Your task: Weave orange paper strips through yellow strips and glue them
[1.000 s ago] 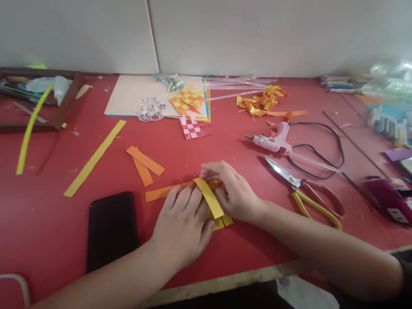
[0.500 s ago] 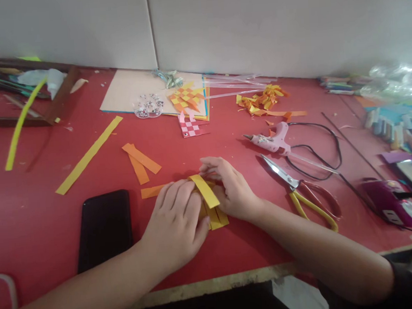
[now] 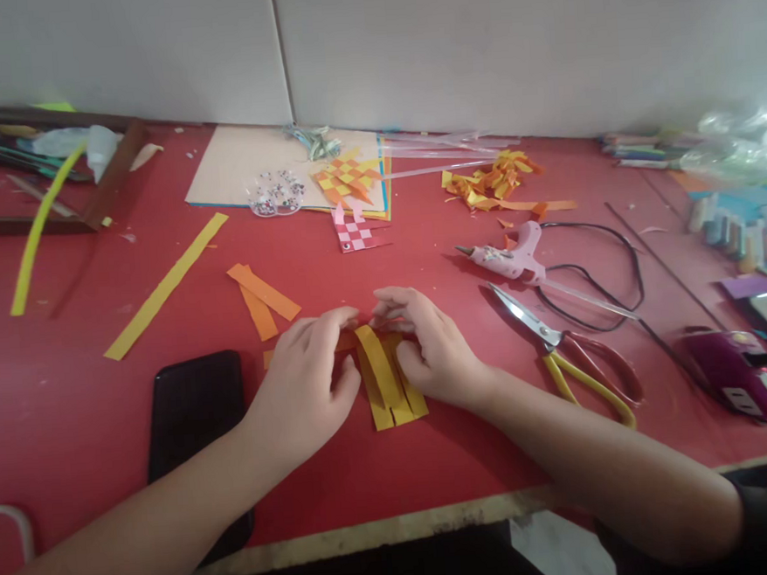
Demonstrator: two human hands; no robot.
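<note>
Yellow paper strips [image 3: 391, 392] lie side by side on the red table, joined with an orange strip [image 3: 344, 343] that crosses near their far ends. One yellow strip arches up over the others. To its left, my left hand [image 3: 311, 371] has bent fingers at the orange strip, its thumb well apart from them. My right hand [image 3: 433, 345] curls at the right side of the yellow strips, its thumb resting on them. Its fingertips are near the far end, partly hidden. Two loose orange strips [image 3: 266, 300] overlap beyond my left hand.
A black phone [image 3: 195, 406] lies by my left forearm. Scissors [image 3: 548, 337] and a pink glue gun [image 3: 509, 257] with its cord are to the right. Farther back are a checkered paper fish [image 3: 353, 233], googly eyes [image 3: 276, 194], orange scraps [image 3: 494, 183] and a wooden tray [image 3: 98, 207].
My left hand has drawn back left off the yellow strips, and its thumb has spread from the fingers. The raised yellow strip now hangs down over the others. My right hand stays nearly in place.
</note>
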